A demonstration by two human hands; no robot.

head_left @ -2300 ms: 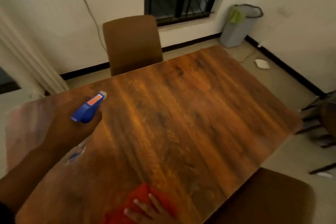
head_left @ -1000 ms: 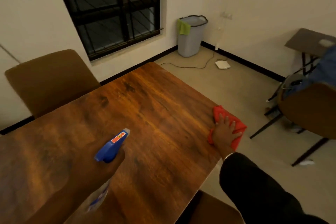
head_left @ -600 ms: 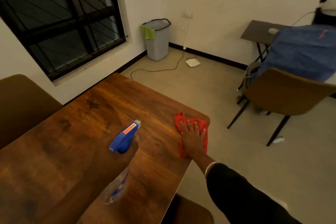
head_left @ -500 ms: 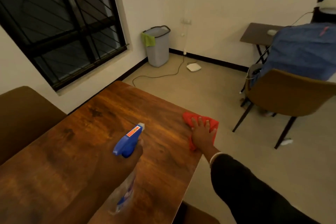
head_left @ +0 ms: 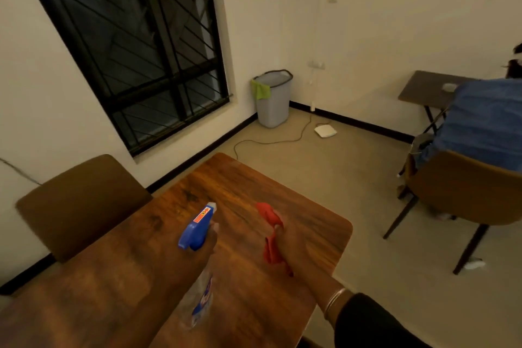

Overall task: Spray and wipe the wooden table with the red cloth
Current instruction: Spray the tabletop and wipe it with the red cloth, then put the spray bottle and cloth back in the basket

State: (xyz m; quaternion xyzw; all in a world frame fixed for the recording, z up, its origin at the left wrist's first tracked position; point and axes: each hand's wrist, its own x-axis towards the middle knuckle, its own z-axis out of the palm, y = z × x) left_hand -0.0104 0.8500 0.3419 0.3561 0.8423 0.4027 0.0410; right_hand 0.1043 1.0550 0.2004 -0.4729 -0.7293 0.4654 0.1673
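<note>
Half a second back, red cloth (head_left: 271,237) pressed flat near the worktop's right edge under spread fingers; now bunched and drawn inward toward the middle of the wooden worktop (head_left: 248,186), apparently lifted or dragged on edge. Right hand (head_left: 291,246) blurred by motion, so hard to say whether gripping the cloth or merely pushing it; probably gripping, given the crumpled folds rising beside the thumb. Left hand (head_left: 202,251) wrapped round the spray bottle (head_left: 199,257), blue trigger head aimed out over the far corner. Reads as one wiping pass at the right edge finished, with the next stretch of the wiping about to begin.

Worktop: smooth, glossy wood-grain surface with rounded corner, warm brown with darker knots. Cloth: soft, limp, thin fabric, folding easily. Bottle: clear plastic body with blue label, hard blue plastic nozzle with an orange sticker.
</note>
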